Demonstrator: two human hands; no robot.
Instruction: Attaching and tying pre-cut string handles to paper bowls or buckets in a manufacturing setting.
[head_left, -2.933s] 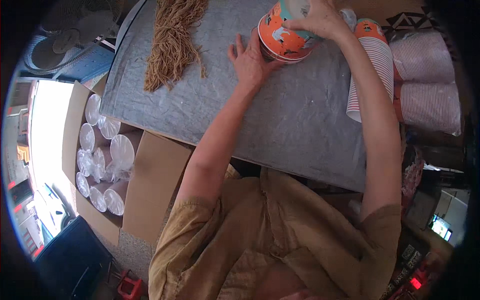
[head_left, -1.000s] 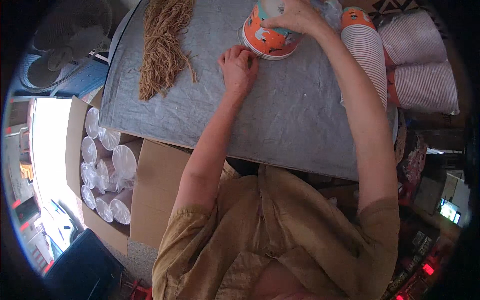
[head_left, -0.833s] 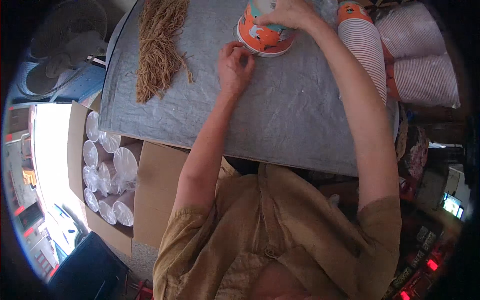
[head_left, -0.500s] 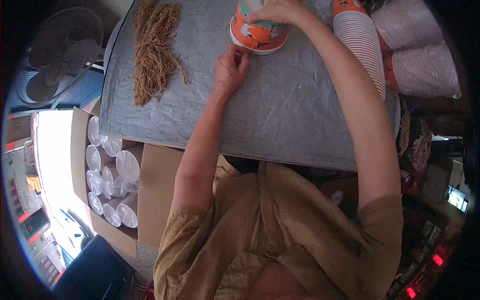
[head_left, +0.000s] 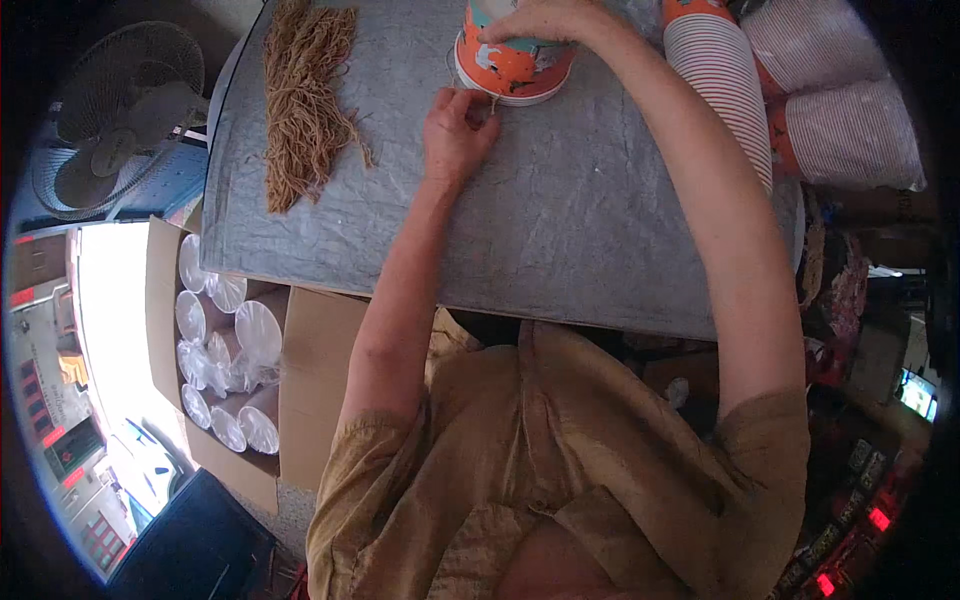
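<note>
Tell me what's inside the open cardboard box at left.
The cardboard box holds several round-ended bundles in clear plastic wrap. Whatever lies beneath them, down to the bottom, is covered.

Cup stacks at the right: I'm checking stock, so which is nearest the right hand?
The leftmost stack, closest to the right hand; the two plastic-wrapped stacks lie farther right.

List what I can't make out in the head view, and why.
In the head view:
Upturned orange cup: top, covered by the right hand and cut by the upper edge.
Left hand: thin piece at its fingertips, too small to identify.
Tan cord bundle: far end, cut by the upper edge.
Lit screen: image, too small.
</note>
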